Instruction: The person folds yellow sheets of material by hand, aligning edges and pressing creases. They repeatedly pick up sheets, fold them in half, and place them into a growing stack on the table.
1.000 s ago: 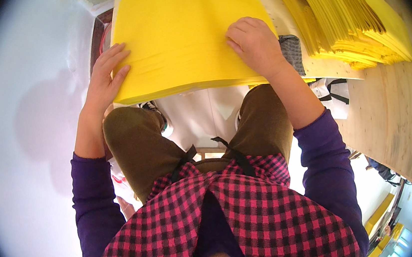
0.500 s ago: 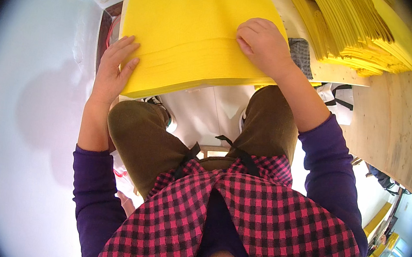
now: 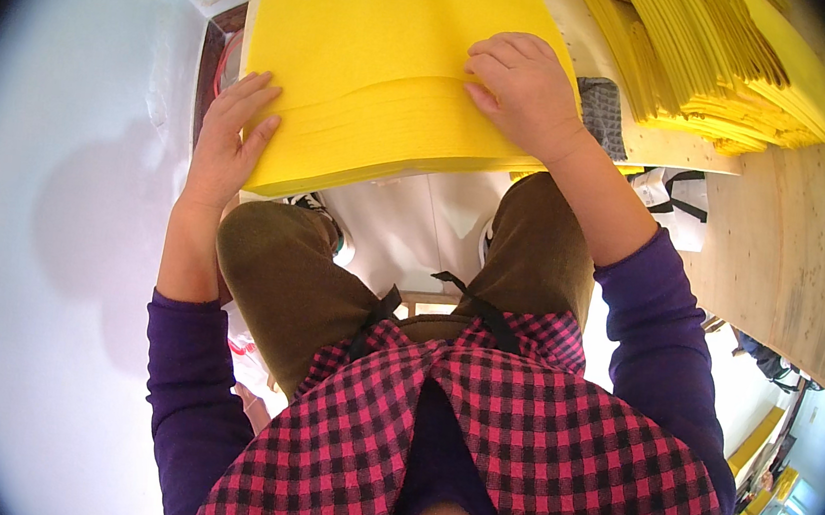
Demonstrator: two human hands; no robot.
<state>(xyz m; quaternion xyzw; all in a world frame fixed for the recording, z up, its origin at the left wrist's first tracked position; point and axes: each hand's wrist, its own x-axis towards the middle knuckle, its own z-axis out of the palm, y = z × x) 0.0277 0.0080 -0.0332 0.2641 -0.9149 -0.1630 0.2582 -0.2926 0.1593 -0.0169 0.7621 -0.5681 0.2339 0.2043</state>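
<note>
A thick stack of yellow fabric-like sheets lies on the wooden table before me, its near edges stepped in thin layers. My left hand rests along the stack's left edge, its fingers stretched out and the thumb a little apart. Over the right part of the top sheet lies my right hand, fingers bent and spaced, thumb apart from them. I see nothing held in its fingers. Its palm is hidden from view.
At the right stands a pile of folded yellow pieces on the wooden tabletop. A grey quilted cloth sits between the pile and the stack. A white wall rises close on my left. My knees are under the near edge.
My right hand has shifted slightly left on the top sheet, and its fingers have loosened from a closer curl. My left hand has barely moved.
</note>
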